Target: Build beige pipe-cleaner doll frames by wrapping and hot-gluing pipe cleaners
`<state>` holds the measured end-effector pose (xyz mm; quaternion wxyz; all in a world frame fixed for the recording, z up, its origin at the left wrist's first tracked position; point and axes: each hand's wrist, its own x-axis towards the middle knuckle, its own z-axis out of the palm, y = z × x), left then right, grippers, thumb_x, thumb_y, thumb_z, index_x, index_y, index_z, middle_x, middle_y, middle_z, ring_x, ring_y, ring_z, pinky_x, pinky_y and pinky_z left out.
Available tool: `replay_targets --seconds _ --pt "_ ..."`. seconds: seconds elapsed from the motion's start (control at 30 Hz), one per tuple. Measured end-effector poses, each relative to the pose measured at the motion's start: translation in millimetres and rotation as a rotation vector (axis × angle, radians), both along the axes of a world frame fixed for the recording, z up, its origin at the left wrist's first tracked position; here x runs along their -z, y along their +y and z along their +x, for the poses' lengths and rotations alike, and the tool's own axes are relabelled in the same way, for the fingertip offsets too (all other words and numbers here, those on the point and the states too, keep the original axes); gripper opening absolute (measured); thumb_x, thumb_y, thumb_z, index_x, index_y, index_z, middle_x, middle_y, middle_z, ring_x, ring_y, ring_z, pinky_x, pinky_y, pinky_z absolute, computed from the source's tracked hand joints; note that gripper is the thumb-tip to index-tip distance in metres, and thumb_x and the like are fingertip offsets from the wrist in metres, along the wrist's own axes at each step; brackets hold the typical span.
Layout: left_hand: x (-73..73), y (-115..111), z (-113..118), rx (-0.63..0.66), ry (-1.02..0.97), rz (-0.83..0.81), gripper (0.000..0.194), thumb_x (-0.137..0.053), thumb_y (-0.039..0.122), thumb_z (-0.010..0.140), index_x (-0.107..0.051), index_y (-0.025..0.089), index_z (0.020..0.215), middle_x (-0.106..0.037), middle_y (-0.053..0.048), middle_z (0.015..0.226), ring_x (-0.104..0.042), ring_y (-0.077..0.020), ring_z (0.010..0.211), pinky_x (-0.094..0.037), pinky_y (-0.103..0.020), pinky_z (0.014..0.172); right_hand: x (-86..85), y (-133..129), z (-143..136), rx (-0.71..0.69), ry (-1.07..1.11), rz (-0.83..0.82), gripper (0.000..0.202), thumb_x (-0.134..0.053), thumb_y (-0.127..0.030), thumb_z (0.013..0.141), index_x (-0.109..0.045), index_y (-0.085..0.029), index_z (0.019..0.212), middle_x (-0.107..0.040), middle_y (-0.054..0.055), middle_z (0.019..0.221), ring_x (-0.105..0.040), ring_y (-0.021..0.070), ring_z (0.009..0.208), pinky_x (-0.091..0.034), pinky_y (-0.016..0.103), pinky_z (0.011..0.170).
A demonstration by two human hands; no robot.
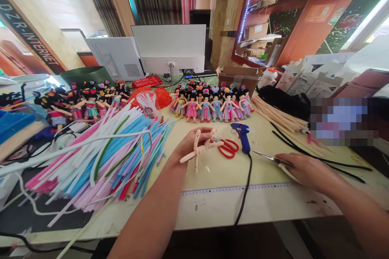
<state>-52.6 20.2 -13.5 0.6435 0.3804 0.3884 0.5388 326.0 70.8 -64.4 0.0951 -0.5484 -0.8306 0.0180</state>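
My left hand (194, 141) is closed around a beige doll body (199, 150) made of twisted pipe cleaners, held above the table's middle. Over to the right, my right hand (299, 166) grips metal tweezers (264, 155), their tips pointing left toward the glue gun. A beige strip (288, 173) shows beneath the fingers of that hand. Between the hands lie red-handled scissors (228, 148) and a blue glue gun (243, 137) with a black cord.
Finished dolls (209, 105) stand in rows behind, with more dolls (88, 103) at the left. Colourful pipe cleaners (100, 153) cover the left side. Beige pipe cleaners (279, 113) and black ones (319, 157) lie at the right. A ruler strip (225, 189) runs along the front.
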Motion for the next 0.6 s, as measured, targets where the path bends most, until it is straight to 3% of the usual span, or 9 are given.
replay_targets --seconds 0.1,0.2,0.3,0.37,0.47,0.6 --pt "-0.4 -0.7 0.9 -0.004 -0.018 -0.016 0.026 -0.082 0.024 0.057 -0.073 0.014 0.079 -0.063 -0.001 0.065 -0.055 -0.0107 0.060 -0.043 -0.025 0.062 -8.8 4.3 20.5 0.079 -0.079 -0.113 0.041 -0.053 -0.022 0.075 -0.075 -0.029 0.109 -0.077 0.013 0.099 -0.073 0.0302 0.085 -0.051 0.041 0.070" --pt "-1.2 -1.7 4.2 0.009 -0.044 -0.036 0.029 -0.084 0.023 0.054 -0.072 0.013 0.079 -0.063 -0.001 0.064 -0.054 -0.0101 0.058 -0.046 -0.027 0.067 -33.1 -1.1 10.7 0.149 0.016 0.014 0.033 -0.054 -0.027 0.081 -0.074 -0.027 0.107 -0.075 0.018 0.096 -0.071 0.0297 0.082 -0.047 0.042 0.068" --pt "-3.4 -3.4 9.7 0.025 -0.052 -0.067 0.034 -0.089 0.023 0.048 -0.071 0.012 0.075 -0.063 0.000 0.063 -0.054 -0.0096 0.057 -0.049 -0.029 0.069 -62.4 -14.7 -46.0 0.057 0.274 0.011 0.030 -0.051 -0.038 0.085 -0.073 -0.026 0.102 -0.075 0.012 0.087 -0.068 0.0257 0.073 -0.048 0.039 0.066" --pt "-5.2 -4.5 13.2 0.026 -0.039 -0.082 0.037 -0.091 0.022 0.043 -0.070 0.013 0.072 -0.065 0.000 0.065 -0.056 -0.0101 0.059 -0.050 -0.029 0.069 -75.5 -21.3 -97.7 -0.158 0.491 -0.144 0.030 -0.054 -0.043 0.083 -0.073 -0.023 0.097 -0.074 0.009 0.088 -0.066 0.0226 0.072 -0.050 0.036 0.066" --pt "-6.6 -5.4 15.5 0.000 -0.004 -0.091 0.042 -0.093 0.028 0.041 -0.069 0.012 0.071 -0.066 -0.001 0.066 -0.059 -0.0106 0.060 -0.049 -0.028 0.069 -81.2 -20.4 -163.7 -0.308 0.760 -0.334 0.033 -0.055 -0.042 0.081 -0.070 -0.018 0.099 -0.071 0.005 0.077 -0.062 0.0179 0.066 -0.049 0.030 0.060" --pt "-6.8 -5.3 12.1 -0.053 0.060 -0.091 0.048 -0.095 0.035 0.040 -0.067 0.011 0.071 -0.065 -0.001 0.065 -0.059 -0.0094 0.058 -0.048 -0.026 0.067 -77.0 -4.5 -202.5 -0.308 0.809 -0.411 0.022 -0.069 -0.038 0.070 -0.070 -0.018 0.079 -0.068 0.002 0.068 -0.057 0.0138 0.061 -0.044 0.025 0.055"
